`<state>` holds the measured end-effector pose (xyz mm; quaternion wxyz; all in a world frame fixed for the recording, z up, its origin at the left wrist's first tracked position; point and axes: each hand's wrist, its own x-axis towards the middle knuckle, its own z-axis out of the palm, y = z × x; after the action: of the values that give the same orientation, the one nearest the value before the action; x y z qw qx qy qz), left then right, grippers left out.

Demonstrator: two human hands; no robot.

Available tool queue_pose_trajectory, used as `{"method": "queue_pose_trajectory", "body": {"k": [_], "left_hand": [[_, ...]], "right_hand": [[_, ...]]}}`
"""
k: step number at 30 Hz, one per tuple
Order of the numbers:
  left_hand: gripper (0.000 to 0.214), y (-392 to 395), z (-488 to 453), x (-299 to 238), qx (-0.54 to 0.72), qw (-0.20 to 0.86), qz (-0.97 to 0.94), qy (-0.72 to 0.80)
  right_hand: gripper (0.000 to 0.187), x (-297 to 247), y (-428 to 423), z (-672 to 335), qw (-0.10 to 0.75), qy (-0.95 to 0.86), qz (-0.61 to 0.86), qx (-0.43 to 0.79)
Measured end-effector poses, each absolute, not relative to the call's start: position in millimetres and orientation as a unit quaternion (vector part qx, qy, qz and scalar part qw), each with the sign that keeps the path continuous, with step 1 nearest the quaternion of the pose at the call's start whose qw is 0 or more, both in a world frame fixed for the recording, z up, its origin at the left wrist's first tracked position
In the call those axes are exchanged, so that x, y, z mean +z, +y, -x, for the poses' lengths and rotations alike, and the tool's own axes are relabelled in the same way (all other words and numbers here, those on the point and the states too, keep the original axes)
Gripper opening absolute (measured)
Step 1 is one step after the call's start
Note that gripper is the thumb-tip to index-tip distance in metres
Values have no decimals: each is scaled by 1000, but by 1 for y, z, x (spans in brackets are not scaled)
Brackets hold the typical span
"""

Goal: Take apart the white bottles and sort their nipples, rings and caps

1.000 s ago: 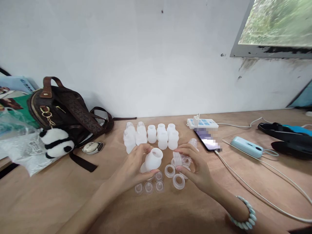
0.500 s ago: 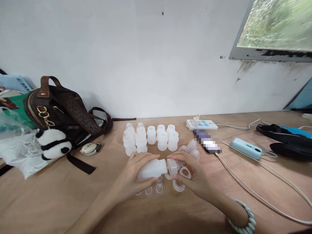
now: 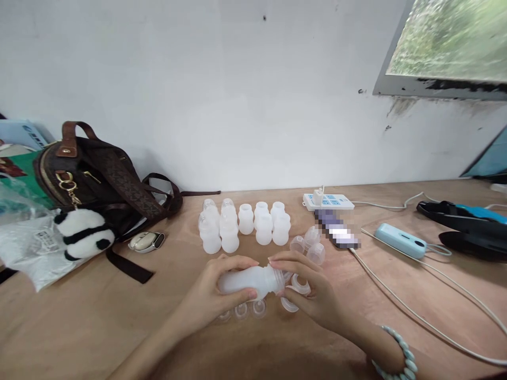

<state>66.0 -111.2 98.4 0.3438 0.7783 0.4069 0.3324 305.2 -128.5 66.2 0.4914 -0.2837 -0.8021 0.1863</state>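
A white translucent baby bottle lies sideways in my left hand, its mouth pointing right. My right hand pinches a clear ribbed screw ring with a nipple partly hidden by the fingers; the ring sits against the bottle's neck. How far it is threaded I cannot tell. Clear rings lie on the table under my right hand. Several clear nipples stand below the bottle. Behind my hands are open white bottles and, to their left, capped bottles.
Clear domed caps sit right of the bottles, near a phone and power strip. A pale blue power bank and cable lie farther right. At left are a brown backpack, panda plush and computer mouse.
The bottle's mouth and the clear screw ring, apart before, have come together. My left hand has shifted slightly left, and the bottle now lies closer to level.
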Motion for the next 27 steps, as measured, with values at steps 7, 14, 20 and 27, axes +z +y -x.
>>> {"method": "queue_pose_trajectory", "body": {"k": [7, 14, 20, 27], "left_hand": [[31, -113, -71, 95, 369, 321, -798, 352], [24, -121, -80, 86, 364, -157, -899, 186], [26, -112, -78, 79, 381, -158, -884, 218], [32, -103, -74, 74, 377, -77, -890, 243]], "right_hand": [[43, 63, -134, -306, 497, -797, 297, 169], [43, 52, -127, -302, 476, -686, 420, 356], [62, 54, -125, -299, 434, -608, 400, 530], [18, 72, -134, -310, 475, -751, 365, 279]]}}
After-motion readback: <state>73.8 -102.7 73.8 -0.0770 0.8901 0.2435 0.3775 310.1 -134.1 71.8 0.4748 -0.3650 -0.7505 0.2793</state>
